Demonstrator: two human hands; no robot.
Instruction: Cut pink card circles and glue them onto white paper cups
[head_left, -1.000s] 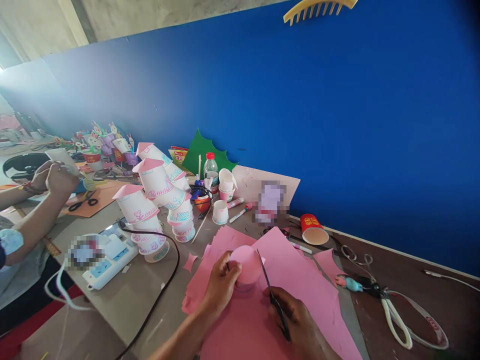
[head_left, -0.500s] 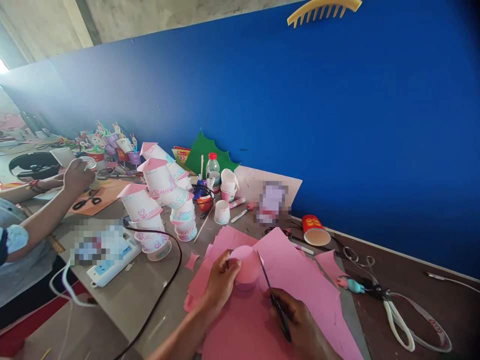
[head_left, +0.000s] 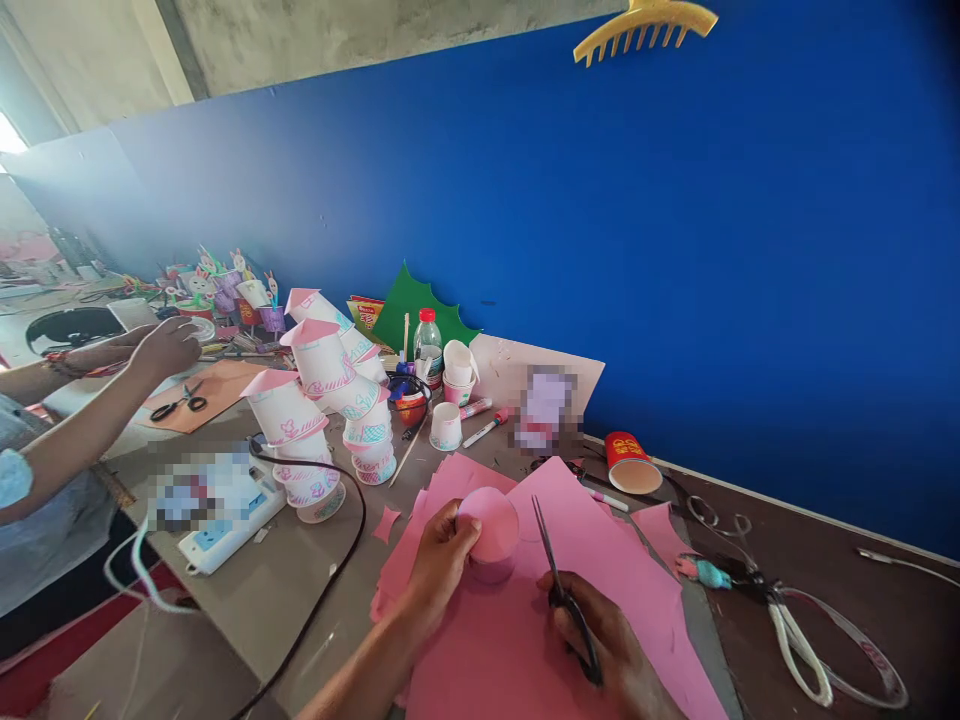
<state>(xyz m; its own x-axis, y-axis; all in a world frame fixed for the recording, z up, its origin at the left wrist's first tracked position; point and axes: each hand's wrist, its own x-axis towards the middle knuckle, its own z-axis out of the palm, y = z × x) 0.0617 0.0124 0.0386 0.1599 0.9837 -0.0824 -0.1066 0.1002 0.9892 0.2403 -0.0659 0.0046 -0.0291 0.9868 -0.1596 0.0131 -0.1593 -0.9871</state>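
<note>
Between the thumb and fingers of my left hand (head_left: 444, 555) is a round pink paper disc (head_left: 491, 522), held above a spread of pink paper sheets (head_left: 487, 660). My right hand (head_left: 604, 640) grips black-handled scissors (head_left: 556, 575) by the handles. Their blades point up and away, close together, and stand apart from the disc on its right side. Part of the handles is hidden by my fingers.
Stacked decorated paper cups (head_left: 296, 440) stand at the left behind a dark cable (head_left: 352, 560). A white power strip (head_left: 232, 525) lies nearer. A red cup (head_left: 634, 462) and pliers (head_left: 780, 610) are at the right. A co-worker's hand (head_left: 169, 345) is far left.
The scissors have moved away from the disc's edge toward the right, with their blades now nearly together. The disc has turned slightly in my left hand. The co-worker's hands have shifted.
</note>
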